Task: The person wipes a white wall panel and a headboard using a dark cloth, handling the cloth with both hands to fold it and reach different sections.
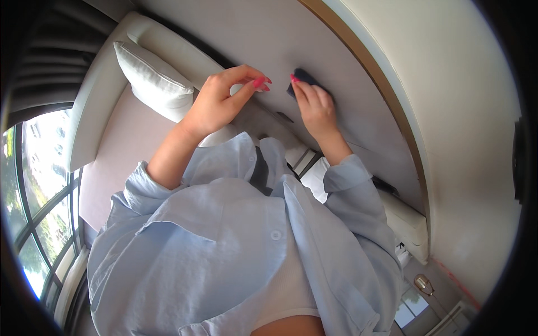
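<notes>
My right hand (316, 107) grips a dark cloth or pad (305, 76). It presses it against the smooth grey-beige wall panel (269, 38), with the fingers covering part of it. To its left, my left hand (222, 98) is raised in front of the sofa and wall. Its fingers are loosely bent, and the fingertips overlap the thumb tip in this view. I see nothing held in it. Both hands have bright pink nails, and the sleeves of a light blue shirt (252, 218) are rolled up.
At left stands a pale sofa (122, 122) with a white cushion (155, 80) against its back. A dark-framed window (46, 197) and a dark curtain (50, 54) lie beyond. Brown trim (357, 50) edges the panel. A gold-coloured lamp (423, 284) shows at lower right.
</notes>
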